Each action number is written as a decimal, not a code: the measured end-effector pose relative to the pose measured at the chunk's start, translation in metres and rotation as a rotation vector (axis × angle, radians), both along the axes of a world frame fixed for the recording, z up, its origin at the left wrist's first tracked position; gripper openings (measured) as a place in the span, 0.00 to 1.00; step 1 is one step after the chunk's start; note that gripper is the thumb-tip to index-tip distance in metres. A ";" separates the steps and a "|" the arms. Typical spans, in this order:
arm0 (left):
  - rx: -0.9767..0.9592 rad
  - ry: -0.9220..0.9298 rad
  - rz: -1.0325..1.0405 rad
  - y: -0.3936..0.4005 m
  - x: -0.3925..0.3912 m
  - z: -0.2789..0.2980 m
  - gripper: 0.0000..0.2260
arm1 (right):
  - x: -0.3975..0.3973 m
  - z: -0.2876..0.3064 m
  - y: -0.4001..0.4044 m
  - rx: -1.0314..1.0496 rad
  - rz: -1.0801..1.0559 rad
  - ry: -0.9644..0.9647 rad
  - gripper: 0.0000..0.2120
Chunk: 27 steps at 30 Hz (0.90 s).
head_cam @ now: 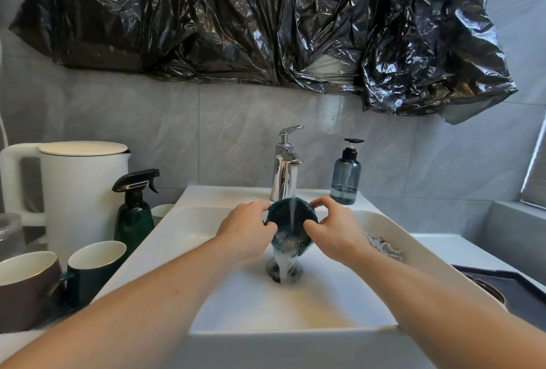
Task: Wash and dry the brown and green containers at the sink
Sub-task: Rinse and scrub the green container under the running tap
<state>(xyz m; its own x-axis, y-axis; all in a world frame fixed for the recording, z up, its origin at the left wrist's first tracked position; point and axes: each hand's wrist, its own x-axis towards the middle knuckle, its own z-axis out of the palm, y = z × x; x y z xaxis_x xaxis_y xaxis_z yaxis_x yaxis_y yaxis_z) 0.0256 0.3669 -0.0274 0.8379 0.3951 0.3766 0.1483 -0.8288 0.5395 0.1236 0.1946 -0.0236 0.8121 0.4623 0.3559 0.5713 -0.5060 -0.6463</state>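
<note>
**Two hands hold the green container under running water**

Both hands grip one thing: the left hand point(248, 228) and the right hand point(332, 228) pinch the rim of the green container point(291, 227) from opposite sides, thumbs near the front edge and fingers curled behind. It is tilted above the sink point(266, 303), and water from the chrome faucet point(285, 162) falls into it and spills out toward the drain point(283, 271). The foam inside hides its bottom, and the drain is blurred by the stream.

Left of the sink stand a brown mug point(23, 289) — cut off by the picture edge — and a dark green mug point(94, 268), then a green spray bottle point(134, 212) and a white kettle point(74, 191). A small pale cup point(162, 210) is half hidden behind the bottle. Right of the faucet stands a bluish pump bottle point(345, 176). A crumpled cloth point(384, 246) shows partly behind the right wrist. No writing can be read on any bottle.
</note>
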 end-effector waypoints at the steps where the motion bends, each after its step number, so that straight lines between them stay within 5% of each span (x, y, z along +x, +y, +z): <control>1: 0.000 0.002 0.001 0.000 0.000 0.000 0.12 | 0.000 0.000 0.000 0.001 0.002 0.000 0.14; 10: -0.015 0.009 0.010 0.000 -0.002 0.001 0.20 | -0.001 0.001 -0.001 0.010 0.002 -0.009 0.15; 27: -0.003 -0.105 0.047 -0.002 -0.001 0.005 0.18 | -0.002 0.002 -0.001 0.052 0.020 0.046 0.14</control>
<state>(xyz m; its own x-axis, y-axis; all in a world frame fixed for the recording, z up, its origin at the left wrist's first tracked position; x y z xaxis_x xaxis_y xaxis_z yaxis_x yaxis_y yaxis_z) 0.0247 0.3648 -0.0220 0.7748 0.4340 0.4597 0.1294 -0.8207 0.5566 0.1214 0.1933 -0.0221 0.8188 0.4607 0.3425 0.5502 -0.4593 -0.6974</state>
